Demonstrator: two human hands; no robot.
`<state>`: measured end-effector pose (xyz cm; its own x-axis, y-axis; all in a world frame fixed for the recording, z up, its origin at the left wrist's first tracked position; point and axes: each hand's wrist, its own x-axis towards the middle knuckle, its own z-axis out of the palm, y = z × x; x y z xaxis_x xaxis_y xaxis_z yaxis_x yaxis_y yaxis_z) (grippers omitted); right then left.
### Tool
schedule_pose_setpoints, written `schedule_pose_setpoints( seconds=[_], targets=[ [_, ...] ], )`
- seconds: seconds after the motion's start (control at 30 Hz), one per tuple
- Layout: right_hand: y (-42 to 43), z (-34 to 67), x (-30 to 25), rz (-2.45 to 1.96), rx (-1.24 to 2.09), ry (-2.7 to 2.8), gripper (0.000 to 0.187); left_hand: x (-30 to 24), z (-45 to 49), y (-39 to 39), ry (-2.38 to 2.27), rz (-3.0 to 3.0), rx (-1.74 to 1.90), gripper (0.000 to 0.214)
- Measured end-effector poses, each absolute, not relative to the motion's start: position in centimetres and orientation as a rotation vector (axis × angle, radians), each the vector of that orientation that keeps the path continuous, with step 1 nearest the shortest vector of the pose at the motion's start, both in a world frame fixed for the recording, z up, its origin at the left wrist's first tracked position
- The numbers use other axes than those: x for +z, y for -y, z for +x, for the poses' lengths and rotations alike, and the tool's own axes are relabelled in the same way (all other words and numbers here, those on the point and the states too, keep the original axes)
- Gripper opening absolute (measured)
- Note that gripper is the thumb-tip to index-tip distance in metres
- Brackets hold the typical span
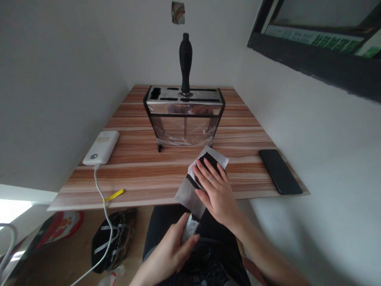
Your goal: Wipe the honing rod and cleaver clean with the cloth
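Observation:
My right hand point(216, 186) lies flat, fingers stretched out, on a clear plastic sleeve point(188, 192) that holds a black object point(212, 160); the sleeve hangs over the front edge of the wooden table point(143, 178). My left hand point(175, 248) is below the table edge and pinches the sleeve's near end between thumb and fingers. Farther back stands a steel knife block point(183, 115) with clear sides, and one black handle point(185, 59) rises from its top.
A white power bank point(101, 147) with a white cable point(102, 198) and a yellow tag lies at the left. A black phone point(279, 171) rests at the right edge by the wall. On the floor to the left is a dark bag point(114, 238).

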<state>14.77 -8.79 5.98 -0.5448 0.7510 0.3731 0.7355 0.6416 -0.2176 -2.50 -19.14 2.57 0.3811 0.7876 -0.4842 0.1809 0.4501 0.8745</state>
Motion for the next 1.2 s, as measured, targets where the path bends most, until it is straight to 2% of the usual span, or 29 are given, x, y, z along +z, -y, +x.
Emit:
schedule_pose_setpoints(
  seconds=[0.33, 0.67, 1.2],
  targets=[
    [12.2, 12.6, 5.9, -0.892, 0.18, 2.588, 0.05, 2.7, -2.4, 18.5, -1.108, 1.041, 0.607, 0.046],
    [11.1, 12.9, 6.4, -0.852, 0.182, 2.577, 0.05, 2.9, -2.5, 18.1, -1.113, 1.085, 0.588, 0.05],
    [5.5, 17.1, 6.3, -1.187, 0.035, 2.367, 0.047, 2.9, -2.1, 19.0, -1.099, 1.071, 0.489, 0.073]
  ],
)
